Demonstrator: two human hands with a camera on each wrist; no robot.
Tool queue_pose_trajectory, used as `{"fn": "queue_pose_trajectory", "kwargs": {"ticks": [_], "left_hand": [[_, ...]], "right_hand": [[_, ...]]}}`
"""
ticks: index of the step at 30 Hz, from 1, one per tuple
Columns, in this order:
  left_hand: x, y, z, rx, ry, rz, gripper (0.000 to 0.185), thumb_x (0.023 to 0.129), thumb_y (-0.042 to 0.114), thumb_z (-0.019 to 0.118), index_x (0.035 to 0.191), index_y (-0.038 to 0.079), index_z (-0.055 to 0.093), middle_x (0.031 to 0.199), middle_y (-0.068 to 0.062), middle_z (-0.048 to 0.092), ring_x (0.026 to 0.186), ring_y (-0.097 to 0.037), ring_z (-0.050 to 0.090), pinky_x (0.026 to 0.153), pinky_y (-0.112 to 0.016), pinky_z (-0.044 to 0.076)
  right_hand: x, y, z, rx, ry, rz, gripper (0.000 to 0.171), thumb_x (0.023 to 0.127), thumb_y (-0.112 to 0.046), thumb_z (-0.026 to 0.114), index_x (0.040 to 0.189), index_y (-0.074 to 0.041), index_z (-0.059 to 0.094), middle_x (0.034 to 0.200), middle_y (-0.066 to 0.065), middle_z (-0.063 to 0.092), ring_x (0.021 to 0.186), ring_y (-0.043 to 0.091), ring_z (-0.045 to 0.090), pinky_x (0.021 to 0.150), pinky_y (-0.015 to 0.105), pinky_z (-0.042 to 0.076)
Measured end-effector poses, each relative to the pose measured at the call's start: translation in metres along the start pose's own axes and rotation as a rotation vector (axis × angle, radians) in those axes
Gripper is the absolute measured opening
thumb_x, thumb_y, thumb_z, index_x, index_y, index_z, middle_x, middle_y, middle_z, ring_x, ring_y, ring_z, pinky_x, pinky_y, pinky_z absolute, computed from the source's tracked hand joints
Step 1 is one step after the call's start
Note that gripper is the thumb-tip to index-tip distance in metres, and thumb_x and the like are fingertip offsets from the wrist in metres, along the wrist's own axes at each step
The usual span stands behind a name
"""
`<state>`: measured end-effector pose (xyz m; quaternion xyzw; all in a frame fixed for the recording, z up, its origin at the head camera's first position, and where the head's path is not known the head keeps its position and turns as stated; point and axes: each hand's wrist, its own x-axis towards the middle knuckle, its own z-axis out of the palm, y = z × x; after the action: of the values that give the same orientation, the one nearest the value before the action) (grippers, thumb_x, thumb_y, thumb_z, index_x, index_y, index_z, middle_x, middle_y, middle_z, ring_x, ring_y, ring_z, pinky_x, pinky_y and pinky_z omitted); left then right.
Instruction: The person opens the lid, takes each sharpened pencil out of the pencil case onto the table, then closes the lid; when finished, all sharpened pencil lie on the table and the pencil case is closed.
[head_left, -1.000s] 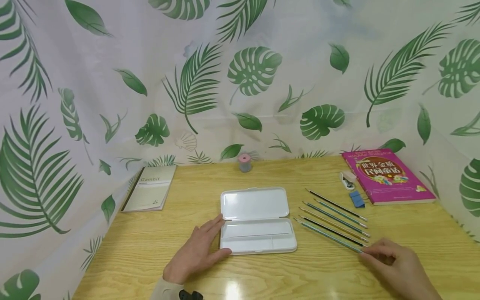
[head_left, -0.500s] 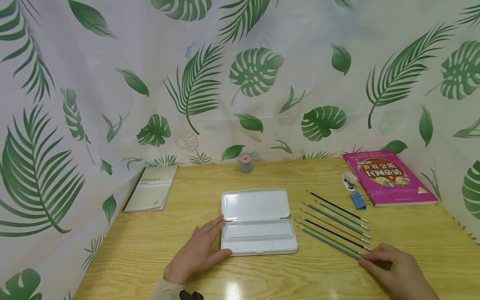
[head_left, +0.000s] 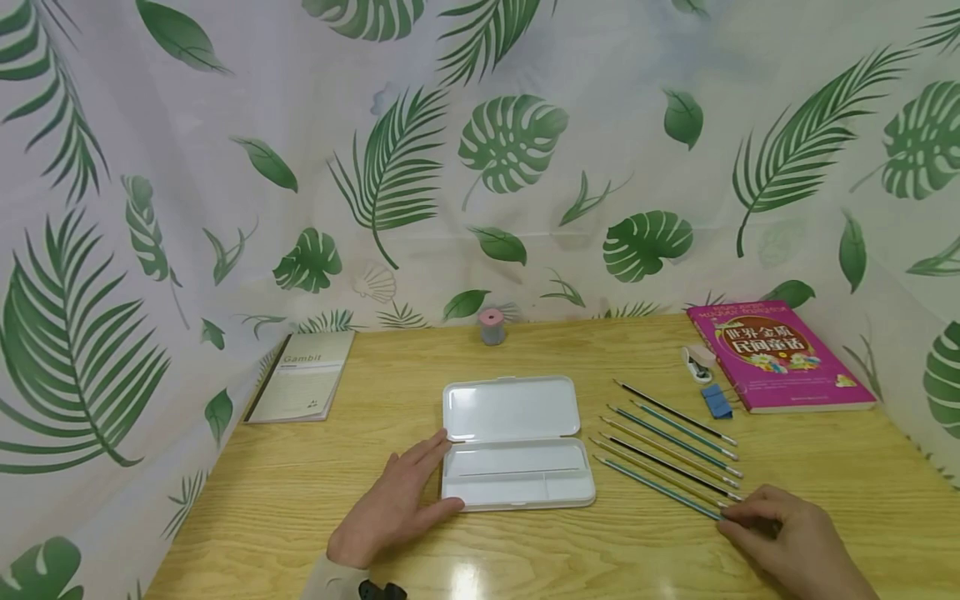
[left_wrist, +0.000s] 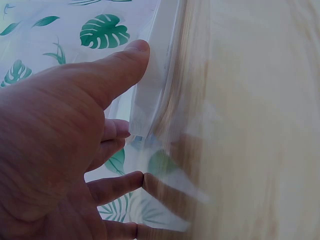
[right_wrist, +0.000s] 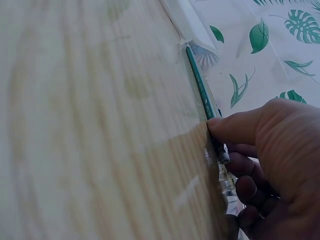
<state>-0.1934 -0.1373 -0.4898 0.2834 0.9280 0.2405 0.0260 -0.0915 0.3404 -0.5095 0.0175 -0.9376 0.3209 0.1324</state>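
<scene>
An open white pencil case (head_left: 517, 442) lies in the middle of the wooden table (head_left: 300, 500). My left hand (head_left: 431, 475) rests flat at the case's left edge with straight fingers, the thumb (left_wrist: 125, 60) against its wall (left_wrist: 155, 65). Several pencils (head_left: 675, 433) lie side by side to the right of the case. My right hand (head_left: 731, 515) pinches the eraser end of the nearest teal pencil (head_left: 660, 490). In the right wrist view the thumb (right_wrist: 235, 127) presses on that pencil (right_wrist: 200, 85), with the fingers curled under it.
A Gambit notebook (head_left: 300, 377) lies at the back left and a small pink sharpener (head_left: 491, 327) at the back middle. A pink book (head_left: 776, 354), an eraser (head_left: 701, 354) and a blue clip (head_left: 716, 400) lie at the back right. Leaf-print curtain surrounds the table.
My right hand has drawn the nearest teal pencil slightly toward the front edge, away from the other pencils. The left hand and the case have not moved.
</scene>
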Motion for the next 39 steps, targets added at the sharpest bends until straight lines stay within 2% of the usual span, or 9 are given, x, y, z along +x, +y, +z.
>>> {"fn": "queue_pose_trajectory", "kwargs": {"ticks": [9, 13, 16, 19, 22, 27, 34, 39], "left_hand": [[0.0, -0.001, 0.001, 0.005, -0.006, 0.0, 0.081, 0.091, 0.052, 0.067, 0.154, 0.01, 0.037, 0.162, -0.004, 0.028, 0.144, -0.027, 0.033, 0.11, -0.069, 0.025], [0.0, -0.001, 0.0, -0.002, -0.007, 0.0, 0.081, 0.091, 0.052, 0.067, 0.154, 0.01, 0.038, 0.162, -0.004, 0.028, 0.144, -0.028, 0.033, 0.11, -0.07, 0.025], [0.0, -0.001, 0.001, -0.005, -0.009, -0.004, 0.081, 0.091, 0.052, 0.067, 0.154, 0.01, 0.038, 0.162, -0.004, 0.028, 0.144, -0.028, 0.033, 0.11, -0.07, 0.025], [0.0, -0.001, 0.001, 0.001, -0.006, -0.007, 0.08, 0.091, 0.052, 0.068, 0.154, 0.011, 0.038, 0.162, -0.004, 0.028, 0.144, -0.027, 0.033, 0.11, -0.07, 0.025], [0.0, -0.001, 0.0, 0.001, -0.004, -0.006, 0.08, 0.091, 0.052, 0.068, 0.154, 0.011, 0.038, 0.162, -0.004, 0.028, 0.144, -0.027, 0.033, 0.11, -0.07, 0.025], [-0.001, -0.002, -0.001, -0.006, -0.012, -0.013, 0.081, 0.091, 0.052, 0.067, 0.154, 0.011, 0.037, 0.162, -0.003, 0.027, 0.145, -0.027, 0.032, 0.111, -0.069, 0.024], [0.0, -0.003, -0.001, 0.002, -0.02, -0.015, 0.083, 0.091, 0.054, 0.066, 0.155, 0.01, 0.036, 0.163, -0.004, 0.027, 0.145, -0.026, 0.031, 0.111, -0.069, 0.024], [0.0, -0.004, 0.0, 0.006, -0.021, -0.021, 0.082, 0.091, 0.054, 0.066, 0.155, 0.011, 0.036, 0.163, -0.002, 0.026, 0.146, -0.025, 0.03, 0.112, -0.068, 0.023]], "right_hand": [[0.001, 0.0, -0.001, -0.038, -0.005, -0.002, 0.012, 0.077, -0.027, 0.087, 0.079, -0.03, 0.076, 0.079, -0.017, 0.062, 0.071, -0.003, 0.057, 0.059, 0.019, 0.049], [0.001, -0.001, -0.004, -0.006, -0.049, 0.07, 0.011, 0.082, -0.034, 0.083, 0.085, -0.027, 0.076, 0.082, -0.013, 0.065, 0.072, -0.001, 0.059, 0.061, 0.02, 0.051], [0.003, -0.003, -0.007, 0.037, -0.091, 0.143, 0.018, 0.086, -0.041, 0.077, 0.09, -0.023, 0.075, 0.085, -0.008, 0.067, 0.073, 0.003, 0.06, 0.061, 0.021, 0.053], [0.007, -0.008, -0.01, 0.063, -0.111, 0.152, 0.021, 0.09, -0.042, 0.073, 0.091, -0.022, 0.074, 0.085, -0.006, 0.068, 0.07, 0.006, 0.06, 0.059, 0.023, 0.052], [0.014, -0.014, -0.01, 0.074, -0.085, 0.088, 0.015, 0.09, -0.036, 0.075, 0.089, -0.021, 0.075, 0.082, -0.008, 0.067, 0.068, 0.007, 0.057, 0.057, 0.022, 0.049], [0.03, -0.031, 0.0, 0.139, -0.012, -0.094, 0.003, 0.087, -0.019, 0.079, 0.085, -0.021, 0.077, 0.075, -0.011, 0.062, 0.061, 0.008, 0.051, 0.051, 0.021, 0.044], [0.055, -0.057, 0.022, 0.225, -0.033, -0.243, 0.006, 0.086, -0.012, 0.078, 0.087, -0.018, 0.077, 0.075, -0.013, 0.063, 0.059, 0.008, 0.052, 0.05, 0.023, 0.045], [0.071, -0.076, 0.037, 0.233, -0.084, -0.284, 0.005, 0.088, -0.015, 0.078, 0.09, -0.02, 0.077, 0.074, -0.014, 0.062, 0.06, 0.007, 0.051, 0.05, 0.023, 0.044]]}}
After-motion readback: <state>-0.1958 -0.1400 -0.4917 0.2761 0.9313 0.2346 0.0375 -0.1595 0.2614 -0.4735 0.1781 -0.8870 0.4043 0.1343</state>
